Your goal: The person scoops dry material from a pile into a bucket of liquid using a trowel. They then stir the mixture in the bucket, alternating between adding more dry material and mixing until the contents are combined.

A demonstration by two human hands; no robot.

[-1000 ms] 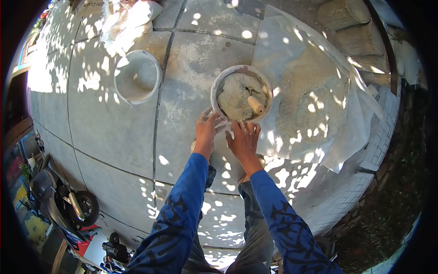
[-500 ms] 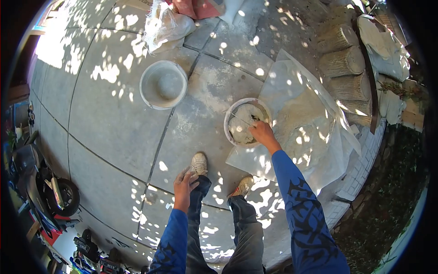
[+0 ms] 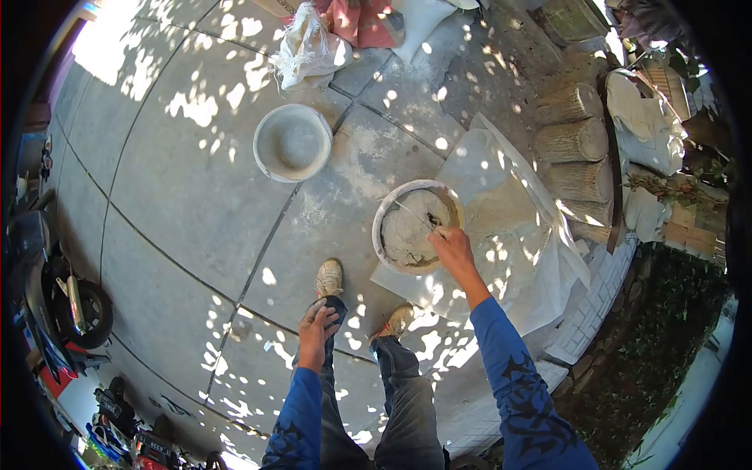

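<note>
My right hand (image 3: 450,244) is closed on a thin, stick-like tool (image 3: 412,212) over the right side of a round basin (image 3: 379,243). Pale grey, cement-like material (image 3: 407,233) fills much of this basin, with a small dark spot near my fingers. Whether the tool's tip is in the material is hard to tell. My left hand (image 3: 315,329) hangs in front of my left knee, holding nothing, its fingers loosely bent and apart. A second round basin (image 3: 292,142), greyish inside, stands farther off to the left.
A translucent plastic sheet (image 3: 501,188) with grey dust lies right of the filled basin. White and red sacks (image 3: 366,23) rest at the far side. Log-shaped posts (image 3: 576,141) line the right edge. A parked motorcycle (image 3: 66,301) stands at the left. My shoes (image 3: 329,276) are close to the basin.
The camera view has shifted, so the ground and basins appear displaced. My right hand keeps hold of the tool at the basin, and my left hand stays by my knee.
</note>
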